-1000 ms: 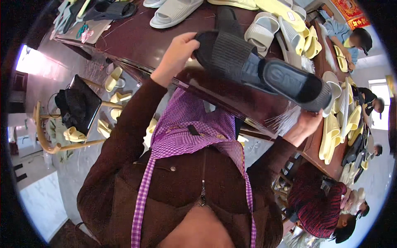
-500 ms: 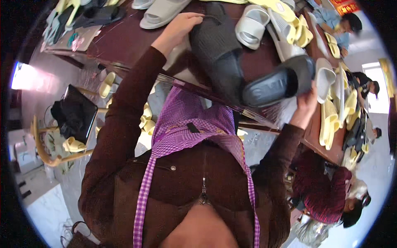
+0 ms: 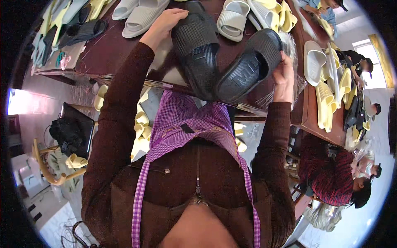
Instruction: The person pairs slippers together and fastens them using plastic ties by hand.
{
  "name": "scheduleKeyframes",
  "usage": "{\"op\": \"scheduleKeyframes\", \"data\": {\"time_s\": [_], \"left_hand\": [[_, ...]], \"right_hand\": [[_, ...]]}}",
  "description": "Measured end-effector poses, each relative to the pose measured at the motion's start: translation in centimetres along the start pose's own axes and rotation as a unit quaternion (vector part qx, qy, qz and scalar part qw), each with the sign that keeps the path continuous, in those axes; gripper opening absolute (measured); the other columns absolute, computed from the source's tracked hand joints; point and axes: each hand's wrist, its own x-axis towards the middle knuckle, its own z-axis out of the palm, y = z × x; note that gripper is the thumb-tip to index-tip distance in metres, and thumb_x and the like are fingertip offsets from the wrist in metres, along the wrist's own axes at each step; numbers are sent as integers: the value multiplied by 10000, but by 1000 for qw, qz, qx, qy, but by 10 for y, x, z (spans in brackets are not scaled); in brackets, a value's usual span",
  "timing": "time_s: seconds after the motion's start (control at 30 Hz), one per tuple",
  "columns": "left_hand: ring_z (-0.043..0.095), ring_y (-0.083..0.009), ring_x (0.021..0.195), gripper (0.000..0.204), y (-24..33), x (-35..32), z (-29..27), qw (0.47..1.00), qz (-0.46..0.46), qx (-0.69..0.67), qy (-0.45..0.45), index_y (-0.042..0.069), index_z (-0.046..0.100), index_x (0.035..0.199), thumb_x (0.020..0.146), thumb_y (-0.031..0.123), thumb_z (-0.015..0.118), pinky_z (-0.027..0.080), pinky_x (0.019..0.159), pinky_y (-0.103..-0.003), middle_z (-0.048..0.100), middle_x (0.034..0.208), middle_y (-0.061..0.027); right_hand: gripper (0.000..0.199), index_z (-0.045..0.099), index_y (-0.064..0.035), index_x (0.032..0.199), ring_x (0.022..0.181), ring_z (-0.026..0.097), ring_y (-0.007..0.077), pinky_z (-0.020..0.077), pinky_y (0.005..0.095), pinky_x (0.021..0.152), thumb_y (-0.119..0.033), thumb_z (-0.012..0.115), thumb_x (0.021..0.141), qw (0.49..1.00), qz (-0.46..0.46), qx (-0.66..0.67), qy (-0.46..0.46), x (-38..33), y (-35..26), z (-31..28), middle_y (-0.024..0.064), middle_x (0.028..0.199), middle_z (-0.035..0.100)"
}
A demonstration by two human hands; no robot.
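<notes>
Slippers now apart: left hand (image 3: 163, 25) clamps one black slipper (image 3: 197, 45) over the worktop (image 3: 124, 53); right hand (image 3: 284, 76) has swung the second black slipper (image 3: 248, 68) beside it, both soles exposed for checking.

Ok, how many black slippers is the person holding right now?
2: one black slipper under the left hand, another black slipper in the right hand. More dark ones lie far left.

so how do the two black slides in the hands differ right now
The left black slide lies lengthwise away from the person, strap side up, with the left hand on its far end. The right black slide tilts diagonally, its footbed toward the camera, with the right hand gripping its outer edge. Both are black ribbed slides that meet above the table edge.
</notes>
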Motion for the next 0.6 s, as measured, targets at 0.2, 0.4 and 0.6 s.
{"op": "scheduleKeyframes", "data": {"time_s": [0.2,0.4,0.6], "left_hand": [[569,-169,963,378,-12,19,-2,994,64,87,34,-38,582,1143,851,202,579,443,837,-280,618,1075,-132],[562,-196,982,447,-50,-25,-10,956,143,199,164,-43,525,1190,868,264,571,437,866,-315,579,1122,-178],[538,-286,1059,550,-44,-127,3,972,23,104,210,-55,477,1221,825,289,639,412,917,-348,551,1131,-209]], "right_hand": [[293,605,-7,1057,863,604,202,480,299,779,-192,633,831,976,-45,-194,93,9,5,7,82,994,647],[410,559,39,1143,767,581,164,468,239,680,-196,656,822,869,-178,-450,107,-37,28,17,72,953,623],[469,523,57,1171,804,612,203,485,321,710,-217,662,817,740,-251,-613,118,-91,68,22,145,1010,628]]}}
